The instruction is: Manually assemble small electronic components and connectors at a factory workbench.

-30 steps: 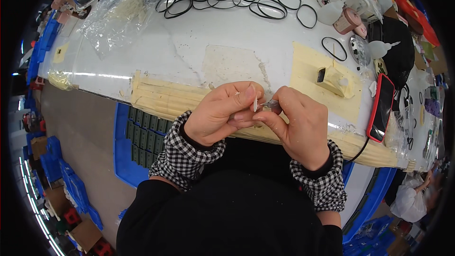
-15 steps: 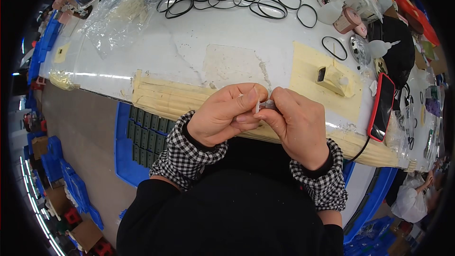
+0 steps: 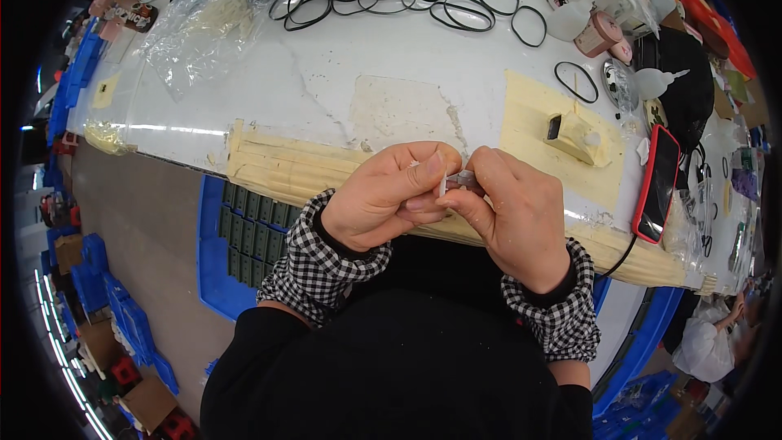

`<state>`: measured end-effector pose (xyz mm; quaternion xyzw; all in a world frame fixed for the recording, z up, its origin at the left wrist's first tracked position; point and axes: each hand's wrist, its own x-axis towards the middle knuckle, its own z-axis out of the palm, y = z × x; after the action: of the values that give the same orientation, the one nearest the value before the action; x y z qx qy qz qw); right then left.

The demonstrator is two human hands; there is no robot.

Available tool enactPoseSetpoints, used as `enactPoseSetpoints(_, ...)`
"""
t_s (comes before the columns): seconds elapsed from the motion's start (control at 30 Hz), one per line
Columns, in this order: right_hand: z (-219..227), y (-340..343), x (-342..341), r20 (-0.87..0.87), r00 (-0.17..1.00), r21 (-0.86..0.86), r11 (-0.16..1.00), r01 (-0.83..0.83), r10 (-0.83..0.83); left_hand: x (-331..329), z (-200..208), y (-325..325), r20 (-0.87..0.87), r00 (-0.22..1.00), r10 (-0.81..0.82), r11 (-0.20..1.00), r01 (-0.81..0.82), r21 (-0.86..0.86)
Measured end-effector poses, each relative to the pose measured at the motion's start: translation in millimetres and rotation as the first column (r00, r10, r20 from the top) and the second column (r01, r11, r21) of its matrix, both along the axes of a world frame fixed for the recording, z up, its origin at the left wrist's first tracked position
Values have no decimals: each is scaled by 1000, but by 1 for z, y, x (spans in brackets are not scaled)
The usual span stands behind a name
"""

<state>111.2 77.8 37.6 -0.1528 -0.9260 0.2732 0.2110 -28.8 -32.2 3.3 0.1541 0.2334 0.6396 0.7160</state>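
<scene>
My left hand (image 3: 383, 200) is closed, with thumb and fingers pinching a small white piece (image 3: 442, 186) whose kind I cannot make out. Facing it, my right hand (image 3: 520, 216) is closed round a small greyish piece (image 3: 464, 180), mostly hidden by the fingers. The two pieces meet or nearly meet between my fingertips; which of these, I cannot tell. Both hands are held over the table's near edge, where yellowish tape strips (image 3: 285, 165) run along the white tabletop (image 3: 326, 106). Checked cuffs cover both wrists.
Black rubber rings (image 3: 463, 14) are heaped at the back, beside a clear plastic bag (image 3: 213, 28). To the right are a yellow taped block (image 3: 580, 140), a red-cased phone (image 3: 656, 184) with a cable, and a squeeze bulb (image 3: 658, 82). Below the table, a blue crate (image 3: 213, 273) holds dark green blocks.
My right hand has shifted very slightly to the right, and its fingers are a little farther from my left hand. My left hand has stayed in place.
</scene>
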Motion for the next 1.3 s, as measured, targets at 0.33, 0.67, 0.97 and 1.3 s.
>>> enactPoseSetpoints(0.33,2,2,1,21,999,5,999,-34,34,-2,4,-2,-41,999,12,1000,-12,-4)
enactPoseSetpoints(0.67,-22,4,-2,-52,993,-154,983,100,-109,-32,4,-15,-46,924,379,925,-379,-13)
enactPoseSetpoints(0.97,-38,-12,-26,61,997,79,996,38,-43,-38,0,-19,-43,855,517,853,-519,-61)
enactPoseSetpoints(1.3,-19,2,-23,-116,983,-341,936,93,-140,-14,7,-7,-314,854,414,879,-464,-104)
